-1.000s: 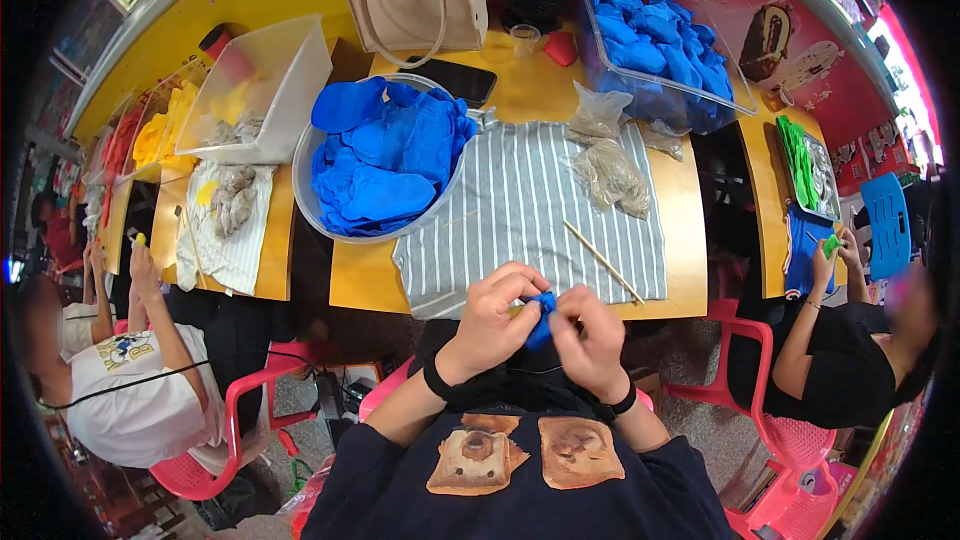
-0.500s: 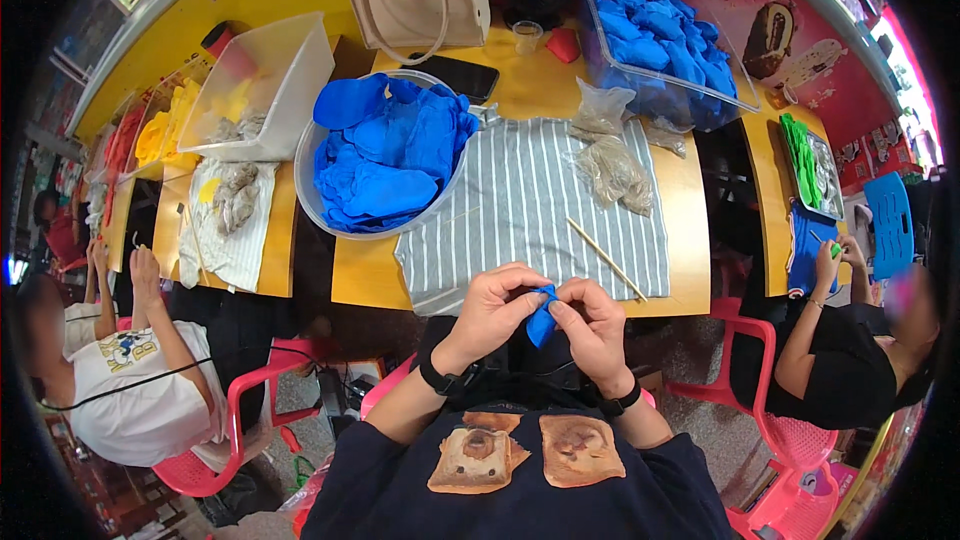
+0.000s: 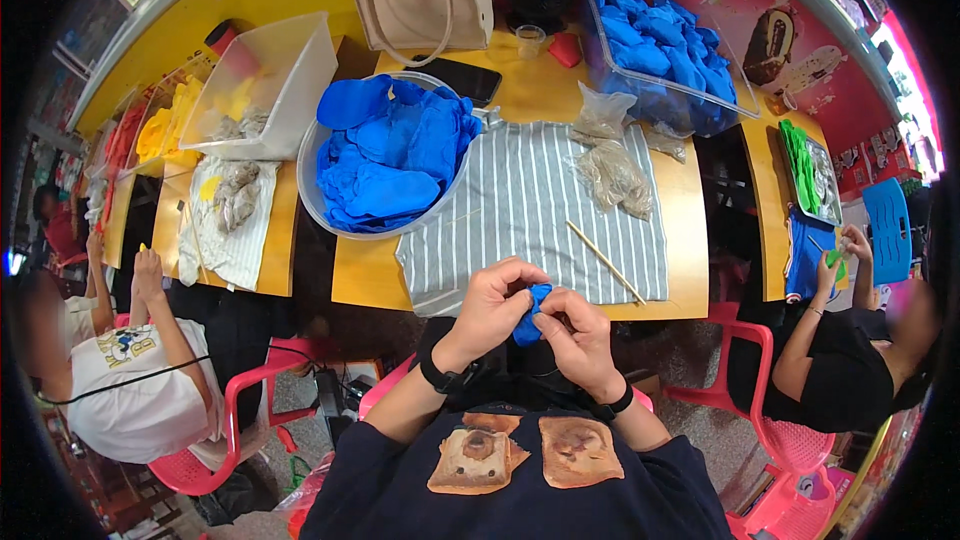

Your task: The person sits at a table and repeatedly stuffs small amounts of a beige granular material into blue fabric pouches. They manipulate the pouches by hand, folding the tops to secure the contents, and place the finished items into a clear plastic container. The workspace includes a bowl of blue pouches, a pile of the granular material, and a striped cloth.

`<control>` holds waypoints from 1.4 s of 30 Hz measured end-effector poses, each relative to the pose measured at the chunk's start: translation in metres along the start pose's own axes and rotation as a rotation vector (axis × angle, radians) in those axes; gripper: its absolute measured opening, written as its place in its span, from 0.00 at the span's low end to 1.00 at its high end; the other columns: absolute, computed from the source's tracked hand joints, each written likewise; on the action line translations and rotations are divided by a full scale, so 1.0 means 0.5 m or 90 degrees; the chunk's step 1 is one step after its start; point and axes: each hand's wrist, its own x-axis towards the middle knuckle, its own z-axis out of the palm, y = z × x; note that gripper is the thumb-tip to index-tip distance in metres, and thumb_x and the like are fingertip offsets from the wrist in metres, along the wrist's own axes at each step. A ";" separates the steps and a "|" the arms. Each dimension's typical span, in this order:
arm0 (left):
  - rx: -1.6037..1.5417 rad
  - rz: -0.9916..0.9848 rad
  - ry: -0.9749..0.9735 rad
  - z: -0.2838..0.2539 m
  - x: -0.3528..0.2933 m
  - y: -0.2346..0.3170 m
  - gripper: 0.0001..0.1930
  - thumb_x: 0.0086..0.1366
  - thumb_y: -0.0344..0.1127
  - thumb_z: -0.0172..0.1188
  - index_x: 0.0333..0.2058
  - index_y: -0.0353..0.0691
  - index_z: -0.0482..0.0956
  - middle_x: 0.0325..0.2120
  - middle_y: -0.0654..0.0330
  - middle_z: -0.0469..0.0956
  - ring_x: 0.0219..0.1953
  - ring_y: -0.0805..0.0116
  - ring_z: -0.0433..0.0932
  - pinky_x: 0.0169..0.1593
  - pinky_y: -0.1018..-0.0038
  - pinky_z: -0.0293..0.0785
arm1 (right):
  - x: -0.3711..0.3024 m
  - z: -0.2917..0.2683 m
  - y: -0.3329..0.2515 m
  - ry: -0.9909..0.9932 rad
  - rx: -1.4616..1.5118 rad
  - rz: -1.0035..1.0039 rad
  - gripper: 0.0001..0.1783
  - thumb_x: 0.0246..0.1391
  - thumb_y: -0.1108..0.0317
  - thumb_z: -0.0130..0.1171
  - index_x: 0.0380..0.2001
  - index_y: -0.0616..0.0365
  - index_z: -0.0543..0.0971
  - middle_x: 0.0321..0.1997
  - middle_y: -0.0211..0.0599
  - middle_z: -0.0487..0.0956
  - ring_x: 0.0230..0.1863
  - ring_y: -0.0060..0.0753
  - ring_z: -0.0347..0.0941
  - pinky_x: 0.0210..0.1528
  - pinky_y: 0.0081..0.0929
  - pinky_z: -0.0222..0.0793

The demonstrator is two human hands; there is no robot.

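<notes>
Just in front of the table's near edge, a small blue piece of soft, cloth-like material is bunched between my hands. My left hand pinches its upper left side between thumb and fingers. My right hand pinches it from the right, with the thumb against the fold. Beyond my hands a grey-and-white striped cloth covers the table, and a thin wooden stick lies on it. At the back left stands a round tub heaped with flat blue pieces.
Clear bags of brownish filling rest on the cloth. A clear bin of blue stuffed pieces, a phone, a beige handbag and a black fan stand behind. Co-workers sit on pink chairs at both sides.
The blue piece has been turned and bunched up; its dangling point is shorter now. My right hand has shifted slightly down and left, its fingers more curled.
</notes>
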 end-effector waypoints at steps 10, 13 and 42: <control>0.195 0.069 0.103 0.016 0.009 -0.004 0.08 0.57 0.20 0.56 0.37 0.31 0.77 0.28 0.56 0.78 0.29 0.70 0.78 0.30 0.75 0.73 | 0.000 0.002 0.004 0.058 0.051 0.035 0.02 0.55 0.81 0.53 0.30 0.65 0.73 0.28 0.30 0.71 0.26 0.20 0.67 0.29 0.18 0.64; -0.089 -0.123 0.013 0.014 -0.003 0.018 0.04 0.63 0.26 0.58 0.36 0.33 0.77 0.27 0.67 0.77 0.30 0.84 0.74 0.30 0.85 0.70 | 0.017 -0.012 -0.008 0.198 0.094 0.032 0.05 0.56 0.81 0.53 0.36 0.66 0.75 0.36 0.31 0.71 0.36 0.19 0.68 0.39 0.16 0.64; -0.598 -0.284 -0.112 0.018 -0.020 0.018 0.10 0.63 0.25 0.58 0.44 0.32 0.75 0.35 0.61 0.78 0.36 0.76 0.77 0.40 0.81 0.73 | 0.023 -0.031 0.059 0.283 -0.226 -0.236 0.11 0.47 0.85 0.58 0.35 0.63 0.75 0.35 0.43 0.75 0.32 0.36 0.73 0.33 0.23 0.69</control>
